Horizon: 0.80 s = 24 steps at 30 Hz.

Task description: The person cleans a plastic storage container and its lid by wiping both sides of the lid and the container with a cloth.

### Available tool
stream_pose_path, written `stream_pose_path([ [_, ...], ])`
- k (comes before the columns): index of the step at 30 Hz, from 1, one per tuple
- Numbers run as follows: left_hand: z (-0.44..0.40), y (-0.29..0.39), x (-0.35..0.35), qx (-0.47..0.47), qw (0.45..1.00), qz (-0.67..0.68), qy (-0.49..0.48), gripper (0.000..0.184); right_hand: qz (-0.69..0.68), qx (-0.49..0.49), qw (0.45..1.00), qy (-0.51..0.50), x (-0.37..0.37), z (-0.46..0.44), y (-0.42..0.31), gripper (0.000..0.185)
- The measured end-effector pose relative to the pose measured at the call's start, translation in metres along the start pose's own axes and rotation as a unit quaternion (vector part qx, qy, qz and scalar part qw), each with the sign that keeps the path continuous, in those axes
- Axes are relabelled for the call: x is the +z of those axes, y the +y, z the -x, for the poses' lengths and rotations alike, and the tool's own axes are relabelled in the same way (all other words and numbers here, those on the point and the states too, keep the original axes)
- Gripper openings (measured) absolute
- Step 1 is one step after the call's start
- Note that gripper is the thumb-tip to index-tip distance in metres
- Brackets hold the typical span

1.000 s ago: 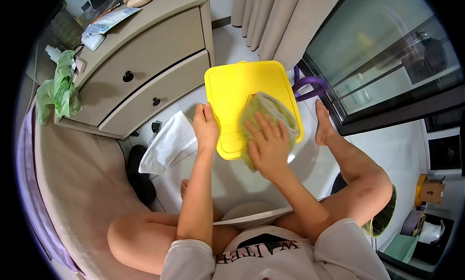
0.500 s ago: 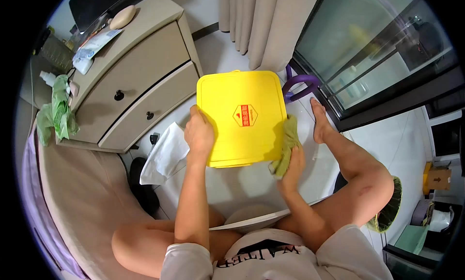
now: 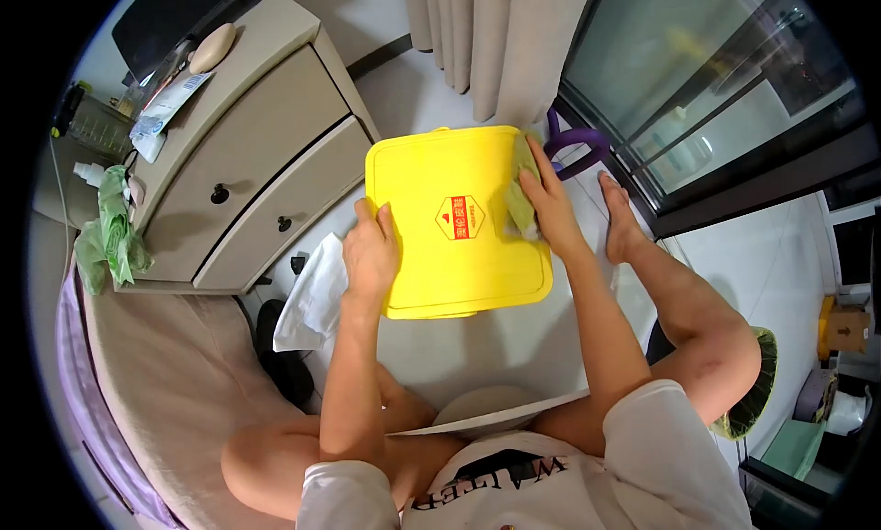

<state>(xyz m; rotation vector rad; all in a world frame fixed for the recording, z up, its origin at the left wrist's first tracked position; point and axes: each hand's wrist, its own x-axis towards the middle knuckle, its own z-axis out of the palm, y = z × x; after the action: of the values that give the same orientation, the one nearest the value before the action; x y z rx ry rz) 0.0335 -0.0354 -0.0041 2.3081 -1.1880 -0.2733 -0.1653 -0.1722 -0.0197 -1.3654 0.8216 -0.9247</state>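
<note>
A yellow plastic box [image 3: 431, 264] with rounded corners and a red label is held up in front of me, its flat face toward me. My left hand [image 3: 371, 255] grips its left edge, thumb on the face and the other fingers out of sight. On the upper right part of the face, my right hand [image 3: 548, 204] presses a green cloth [image 3: 521, 200], fingers closed over it. Whatever lies behind the box is hidden.
A beige drawer cabinet [image 3: 257, 154] stands at the left, beside a bed [image 3: 165, 383]. White paper [image 3: 312, 296] and black slippers [image 3: 278, 356] are on the floor. A purple ring-shaped thing [image 3: 583, 152] sits by the glass door [image 3: 679, 80]. At right is a lined bin [image 3: 757, 383].
My right hand has moved up with the cloth, from the box's lower right edge onto its upper right face. The box has tilted slightly; my left hand keeps its hold.
</note>
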Motion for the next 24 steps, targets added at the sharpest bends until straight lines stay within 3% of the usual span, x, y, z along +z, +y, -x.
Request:
stream_pose_path([
  [2, 0.0, 0.004, 0.003, -0.047, 0.998, 0.031, 0.019, 0.024, -0.002, 0.011, 1.0, -0.015, -0.002, -0.011, -0.003, 0.05],
  [4, 0.001, 0.007, 0.004, -0.064, 0.997, 0.039, 0.026, 0.023, -0.134, 0.073, 0.987, -0.047, 0.0, -0.017, -0.007, 0.051],
  [9, 0.002, 0.008, 0.003, -0.1, 0.994, 0.045, 0.028, 0.021, -0.222, 0.082, 0.971, -0.026, -0.006, 0.013, -0.001, 0.051],
  [11, 0.004, 0.009, 0.002, -0.086, 0.994, 0.051, 0.033, 0.021, -0.284, 0.19, 0.939, 0.045, -0.012, 0.037, 0.006, 0.047],
  [12, 0.004, 0.008, 0.003, -0.085, 0.994, 0.053, 0.031, 0.021, -0.283, 0.19, 0.939, 0.047, -0.012, 0.049, 0.012, 0.047],
  [14, 0.003, 0.006, 0.005, -0.078, 0.995, 0.041, 0.036, 0.021, -0.389, 0.236, 0.87, 0.19, -0.01, 0.068, 0.032, 0.037],
  [15, 0.002, 0.006, 0.005, -0.077, 0.995, 0.043, 0.036, 0.021, -0.388, 0.235, 0.871, 0.19, -0.018, 0.079, 0.054, 0.037],
  [16, 0.003, 0.007, 0.004, -0.078, 0.995, 0.046, 0.033, 0.021, -0.409, 0.257, 0.873, 0.072, -0.033, 0.089, 0.085, 0.033],
  [18, 0.003, 0.006, 0.004, -0.08, 0.995, 0.049, 0.03, 0.021, -0.422, 0.278, 0.862, -0.048, -0.034, 0.102, 0.098, 0.034],
  [20, 0.002, 0.005, 0.005, -0.073, 0.996, 0.044, 0.034, 0.021, -0.397, 0.312, 0.86, 0.075, -0.01, 0.112, 0.106, 0.034],
  [21, 0.002, 0.005, 0.005, -0.074, 0.996, 0.046, 0.033, 0.021, -0.395, 0.313, 0.86, 0.076, 0.004, 0.112, 0.104, 0.034],
  [24, 0.003, 0.004, 0.005, -0.067, 0.996, 0.045, 0.04, 0.021, -0.445, 0.232, 0.783, 0.369, 0.046, 0.103, 0.072, 0.034],
])
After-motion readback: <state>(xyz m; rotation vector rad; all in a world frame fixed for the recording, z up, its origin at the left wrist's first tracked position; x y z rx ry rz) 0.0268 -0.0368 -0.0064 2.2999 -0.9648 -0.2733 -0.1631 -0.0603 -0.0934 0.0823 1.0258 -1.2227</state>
